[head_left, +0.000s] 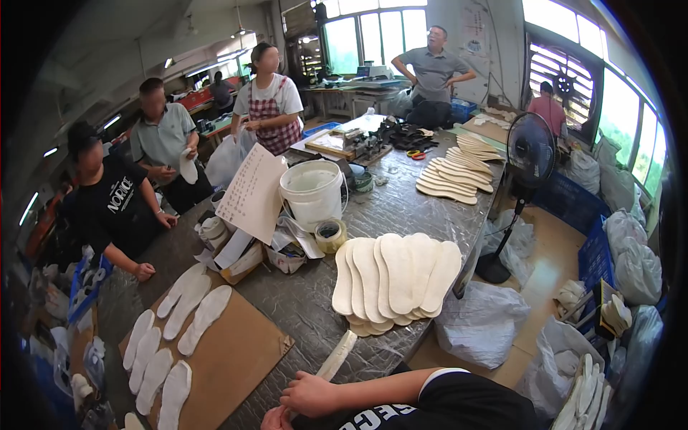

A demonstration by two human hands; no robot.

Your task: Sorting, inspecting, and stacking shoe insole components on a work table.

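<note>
At the lower edge, my right hand point(312, 395) is closed around a long, narrow pale strip point(337, 356), whose kind I cannot make out. The strip slants up and right from the hand toward a fanned stack of cream insoles point(394, 276) near the table's right edge. Just below and left, my left hand point(275, 418) is partly cut off by the picture's edge. Its fingers look closed, and what they hold is hidden. To the left of both hands lies a brown board point(240, 352) with several separate insoles point(206, 320) spread on it.
Beyond the insole stack stand a tape roll point(330, 233), a white bucket point(312, 188) and a written sheet point(251, 192). More insoles point(459, 172) and scissors point(416, 155) lie farther back. A fan point(529, 154) and white bags point(481, 322) flank the table's right side. Several people point(107, 193) stand around.
</note>
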